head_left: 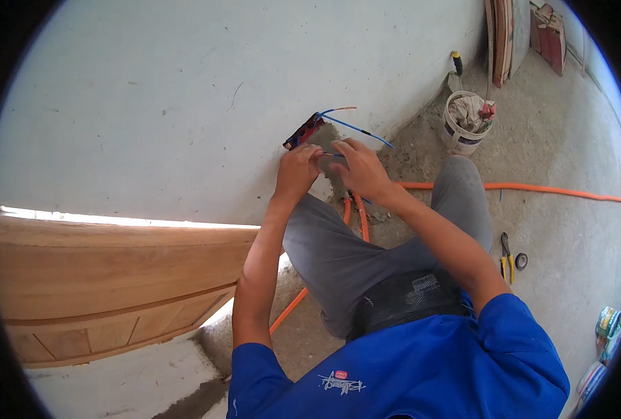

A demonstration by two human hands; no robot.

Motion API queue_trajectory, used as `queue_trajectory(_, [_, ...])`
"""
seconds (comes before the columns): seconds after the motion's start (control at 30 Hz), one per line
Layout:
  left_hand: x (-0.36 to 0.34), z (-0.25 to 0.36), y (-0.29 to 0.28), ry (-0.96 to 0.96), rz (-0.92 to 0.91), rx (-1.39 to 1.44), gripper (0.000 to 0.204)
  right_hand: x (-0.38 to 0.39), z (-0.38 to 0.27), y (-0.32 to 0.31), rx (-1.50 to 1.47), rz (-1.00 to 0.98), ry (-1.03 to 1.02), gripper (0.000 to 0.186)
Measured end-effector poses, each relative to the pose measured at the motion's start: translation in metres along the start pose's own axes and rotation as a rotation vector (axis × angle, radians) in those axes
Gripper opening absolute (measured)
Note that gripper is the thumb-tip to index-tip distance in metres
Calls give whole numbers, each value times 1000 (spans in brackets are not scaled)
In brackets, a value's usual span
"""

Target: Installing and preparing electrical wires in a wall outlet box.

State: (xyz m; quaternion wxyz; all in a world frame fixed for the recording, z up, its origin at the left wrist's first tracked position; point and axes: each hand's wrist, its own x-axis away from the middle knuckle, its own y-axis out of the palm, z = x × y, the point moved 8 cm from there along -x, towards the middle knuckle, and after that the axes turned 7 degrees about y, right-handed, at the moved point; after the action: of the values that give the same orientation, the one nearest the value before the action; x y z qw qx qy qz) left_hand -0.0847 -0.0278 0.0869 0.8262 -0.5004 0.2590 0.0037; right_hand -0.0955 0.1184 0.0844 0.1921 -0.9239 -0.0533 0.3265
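A red electrical box [305, 132] sits in the white wall, with grey mortar patched beside it. Blue wires [356, 128] stick out of it toward the right, one ending in a bare copper tip. Just below the box, my left hand [298, 170] pinches a thin blue wire [334, 155] between thumb and fingers. My right hand [363, 170] is at the other end of this short stretch, thumb and fingers bent around it. The fingers partly hide the wire, and where it leads from there I cannot make out.
Orange conduit [555, 191] runs over the concrete floor and under my legs. A white bucket [463, 137] holding a cloth stands by the wall, a trowel [456, 70] behind it. Yellow-handled pliers [508, 260] and black tape [521, 261] lie right. A wooden door [122, 272] is left.
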Motion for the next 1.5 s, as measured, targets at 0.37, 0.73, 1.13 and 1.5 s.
queue_trajectory(0.37, [6, -9, 2, -55, 70, 140, 18, -7, 21, 40, 51, -209, 127, 9])
queue_trajectory(0.73, [2, -5, -1, -132, -128, 136, 22, 3, 66, 66, -547, -518, 663, 32])
queue_trajectory(1.13, [8, 1, -15, 40, 15, -68, 17, 3, 59, 67, -615, -588, 674, 29])
queue_trajectory(1.5, [14, 3, -14, 39, 147, -168, 23, 11, 71, 63, -589, -483, 607, 21])
